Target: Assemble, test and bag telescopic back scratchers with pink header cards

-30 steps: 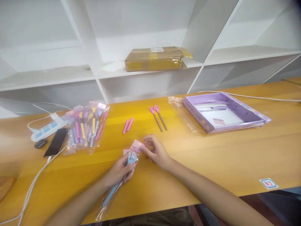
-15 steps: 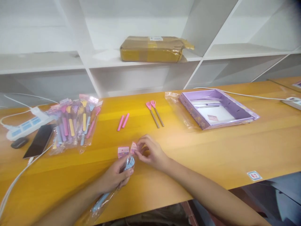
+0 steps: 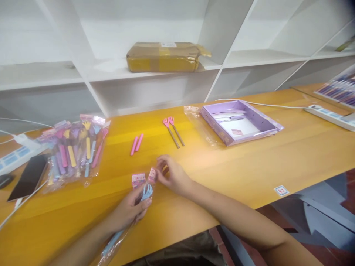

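A blue hand-shaped back scratcher (image 3: 146, 192) in a clear plastic sleeve lies in my left hand (image 3: 132, 207), whose fingers are closed round it just below the claw. Its blue handle (image 3: 112, 244) sticks out under my wrist toward the table's front edge. Pinched fingers of my right hand (image 3: 173, 176) are at the right edge of a small pink card (image 3: 152, 174) at the sleeve's top. Another pink printed card (image 3: 138, 180) shows just left of it. Further back lie two pink claw heads on metal rods (image 3: 174, 132) and two loose pink tubes (image 3: 137, 144).
Several bagged back scratchers (image 3: 74, 147) lie at left, beside a phone (image 3: 29, 177) and a power strip (image 3: 22, 157). An open purple box (image 3: 219, 129) stands at back right. A taped parcel (image 3: 163, 59) sits on the shelf. Another power strip (image 3: 330, 114) is far right.
The view has swung right, so everything sits further left in it. Both hands keep nearly the same pose at the sleeve and its card.
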`<state>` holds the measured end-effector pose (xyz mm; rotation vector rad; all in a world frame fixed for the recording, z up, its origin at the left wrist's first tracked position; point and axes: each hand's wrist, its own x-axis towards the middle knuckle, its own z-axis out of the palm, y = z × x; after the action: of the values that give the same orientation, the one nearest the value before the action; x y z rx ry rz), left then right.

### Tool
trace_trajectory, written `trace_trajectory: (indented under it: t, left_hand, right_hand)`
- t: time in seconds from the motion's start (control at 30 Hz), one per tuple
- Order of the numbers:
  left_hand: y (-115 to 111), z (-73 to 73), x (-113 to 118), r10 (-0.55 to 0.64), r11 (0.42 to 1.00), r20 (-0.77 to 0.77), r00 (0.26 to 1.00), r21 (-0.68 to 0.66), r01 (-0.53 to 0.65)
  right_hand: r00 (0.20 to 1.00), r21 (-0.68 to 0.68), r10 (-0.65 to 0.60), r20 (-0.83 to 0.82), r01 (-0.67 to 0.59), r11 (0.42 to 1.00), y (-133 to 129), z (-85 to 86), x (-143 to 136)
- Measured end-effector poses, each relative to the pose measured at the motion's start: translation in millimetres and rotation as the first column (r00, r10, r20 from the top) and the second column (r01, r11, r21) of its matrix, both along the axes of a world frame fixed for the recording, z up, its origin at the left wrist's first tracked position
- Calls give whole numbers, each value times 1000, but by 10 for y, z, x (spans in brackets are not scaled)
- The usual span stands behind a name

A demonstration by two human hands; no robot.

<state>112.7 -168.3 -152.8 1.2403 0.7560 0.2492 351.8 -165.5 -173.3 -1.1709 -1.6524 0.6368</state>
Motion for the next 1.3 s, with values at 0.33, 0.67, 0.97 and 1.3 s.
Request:
trace_trajectory:
  t: [0.33, 0.67, 0.97, 1.3]
  left_hand:
    - [12, -11, -37, -43, 999, -10, 999, 7, 43]
    - [-68, -39, -42, -21, 1000, 101, 995, -16, 22]
    - [-41, -11, -44, -24, 999, 104, 994, -38, 28]
    - [-26, 13, -16, -35, 998, 109, 993, -43, 40]
  right_hand:
    - [998, 30, 20, 57, -21, 999, -23, 3, 2]
    - [962, 143, 196, 192, -225, 964, -9, 110, 180]
    - [915, -123, 381, -135, -397, 910, 76, 359, 304]
    - [887, -115, 324, -329, -379, 918, 137, 328, 287]
